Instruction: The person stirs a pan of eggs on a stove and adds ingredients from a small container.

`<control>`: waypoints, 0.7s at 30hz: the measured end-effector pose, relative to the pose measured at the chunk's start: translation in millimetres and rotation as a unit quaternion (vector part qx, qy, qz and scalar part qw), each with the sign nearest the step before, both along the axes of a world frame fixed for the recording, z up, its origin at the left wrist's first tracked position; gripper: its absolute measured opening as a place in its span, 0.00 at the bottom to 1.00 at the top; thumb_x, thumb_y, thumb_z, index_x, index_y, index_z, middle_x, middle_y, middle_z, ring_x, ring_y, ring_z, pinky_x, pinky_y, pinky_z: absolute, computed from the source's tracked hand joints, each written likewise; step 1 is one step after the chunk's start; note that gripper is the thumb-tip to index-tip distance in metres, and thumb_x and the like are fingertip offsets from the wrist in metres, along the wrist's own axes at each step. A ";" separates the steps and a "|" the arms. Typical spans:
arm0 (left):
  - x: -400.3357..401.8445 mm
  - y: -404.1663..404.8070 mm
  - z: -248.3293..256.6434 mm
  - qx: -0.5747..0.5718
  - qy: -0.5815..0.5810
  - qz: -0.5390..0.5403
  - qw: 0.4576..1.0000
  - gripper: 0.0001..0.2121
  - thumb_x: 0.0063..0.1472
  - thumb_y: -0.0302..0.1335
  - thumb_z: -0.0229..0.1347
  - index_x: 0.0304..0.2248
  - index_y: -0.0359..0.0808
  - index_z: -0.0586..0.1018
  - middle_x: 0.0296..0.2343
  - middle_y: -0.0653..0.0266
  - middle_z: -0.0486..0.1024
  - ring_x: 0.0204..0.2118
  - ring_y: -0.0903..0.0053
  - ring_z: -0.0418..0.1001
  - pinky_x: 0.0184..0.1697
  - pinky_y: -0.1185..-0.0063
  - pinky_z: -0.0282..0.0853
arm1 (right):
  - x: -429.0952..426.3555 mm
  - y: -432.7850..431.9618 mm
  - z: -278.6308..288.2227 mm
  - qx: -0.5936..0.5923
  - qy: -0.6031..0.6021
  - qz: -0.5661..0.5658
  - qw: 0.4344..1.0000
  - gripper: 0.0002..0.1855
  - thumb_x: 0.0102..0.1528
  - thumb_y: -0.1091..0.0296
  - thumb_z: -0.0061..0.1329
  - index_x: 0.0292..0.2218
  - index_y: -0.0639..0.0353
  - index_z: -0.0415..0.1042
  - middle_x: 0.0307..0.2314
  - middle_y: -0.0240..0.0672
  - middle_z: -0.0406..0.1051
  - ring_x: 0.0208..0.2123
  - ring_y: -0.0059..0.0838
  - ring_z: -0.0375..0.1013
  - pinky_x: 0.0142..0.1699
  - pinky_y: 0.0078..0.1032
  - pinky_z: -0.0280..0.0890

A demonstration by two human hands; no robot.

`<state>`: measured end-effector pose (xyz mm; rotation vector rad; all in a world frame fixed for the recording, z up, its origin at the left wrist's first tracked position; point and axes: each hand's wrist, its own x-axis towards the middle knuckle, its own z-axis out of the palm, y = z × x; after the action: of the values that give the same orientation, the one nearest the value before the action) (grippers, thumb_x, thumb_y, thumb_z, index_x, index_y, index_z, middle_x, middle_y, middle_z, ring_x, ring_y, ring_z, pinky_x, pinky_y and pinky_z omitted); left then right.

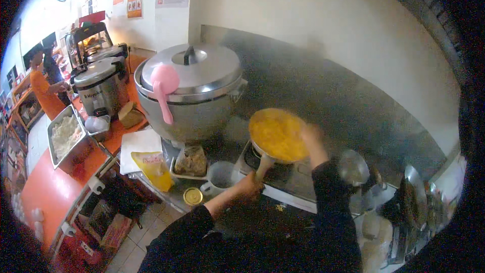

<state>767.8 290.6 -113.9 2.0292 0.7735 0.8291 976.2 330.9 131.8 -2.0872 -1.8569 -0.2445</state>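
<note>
My left hand [248, 186] is closed around the handle of a round frying pan [257, 148], which is tilted over a stove [291, 177]. Yellow food that looks like egg [278, 132] spreads across the pan. At the pan's right side is my right hand [313, 138], blurred; whether it holds a utensil cannot be made out. A white mug [215, 186] stands left of the stove, beside a round gold-coloured lid [193, 196]. A yellow plastic pouch [154, 170] lies farther left, near a tray holding a bag of brown food [190, 162].
A large lidded metal pot [189, 117] with a pink scoop [165, 83] stands behind the mug. Left are a rice cooker [99, 87] and a metal container of white food [65, 138]. Metal pans [353, 167] crowd the right. A person in orange [44, 91] stands far left.
</note>
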 end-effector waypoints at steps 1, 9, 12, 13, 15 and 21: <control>6.1 3.1 -3.1 0.032 -0.031 0.001 0.999 0.18 0.41 0.31 0.50 0.29 0.27 0.58 0.19 0.52 0.66 0.23 0.65 0.65 0.25 0.73 0.60 | 5.2 -7.8 9.8 -0.026 -0.049 -0.007 0.998 0.13 0.39 0.65 0.39 0.28 0.60 0.66 0.24 0.42 0.66 0.26 0.39 0.66 0.29 0.33 0.60; -5.0 -21.6 43.8 0.007 -0.002 -0.029 1.000 0.13 0.43 0.30 0.47 0.26 0.28 0.60 0.15 0.54 0.66 0.16 0.66 0.65 0.18 0.74 0.60 | -7.1 -100.3 98.0 -0.061 -0.336 0.072 0.937 0.09 0.35 0.65 0.40 0.17 0.60 0.69 0.16 0.41 0.66 0.20 0.36 0.67 0.23 0.30 0.61; -21.8 -41.8 103.7 0.087 0.091 -0.078 0.989 0.10 0.43 0.30 0.46 0.21 0.29 0.64 0.16 0.52 0.66 0.18 0.65 0.65 0.21 0.74 0.60 | 8.9 -88.1 59.2 -0.094 -0.338 0.087 0.932 0.10 0.35 0.64 0.41 0.17 0.60 0.68 0.16 0.41 0.66 0.19 0.36 0.67 0.22 0.30 0.61; -23.9 -42.3 108.4 0.128 0.117 -0.084 0.981 0.10 0.43 0.30 0.45 0.19 0.29 0.64 0.17 0.51 0.66 0.19 0.64 0.65 0.22 0.74 0.60 | 7.7 -84.6 48.5 -0.096 -0.334 0.099 0.932 0.10 0.35 0.64 0.41 0.17 0.61 0.68 0.15 0.41 0.66 0.19 0.36 0.67 0.22 0.30 0.61; -24.3 -41.5 96.9 0.238 0.147 -0.067 0.958 0.11 0.42 0.31 0.46 0.16 0.29 0.65 0.19 0.50 0.66 0.20 0.63 0.65 0.26 0.72 0.59 | -1.1 -75.3 32.6 -0.095 -0.327 0.126 0.932 0.10 0.35 0.64 0.42 0.17 0.61 0.68 0.15 0.41 0.66 0.19 0.36 0.67 0.22 0.29 0.61; -16.6 -36.6 80.6 -0.131 0.134 0.017 0.982 0.19 0.42 0.35 0.49 0.30 0.29 0.60 0.19 0.50 0.65 0.26 0.59 0.64 0.28 0.70 0.57 | -1.5 -23.5 2.9 -0.077 -0.219 0.118 0.966 0.10 0.39 0.65 0.39 0.22 0.61 0.68 0.19 0.43 0.66 0.21 0.39 0.66 0.25 0.33 0.61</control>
<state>751.2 254.0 -33.3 1.9135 1.0145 0.4466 974.7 307.5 134.7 -2.0001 -2.4296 -0.5563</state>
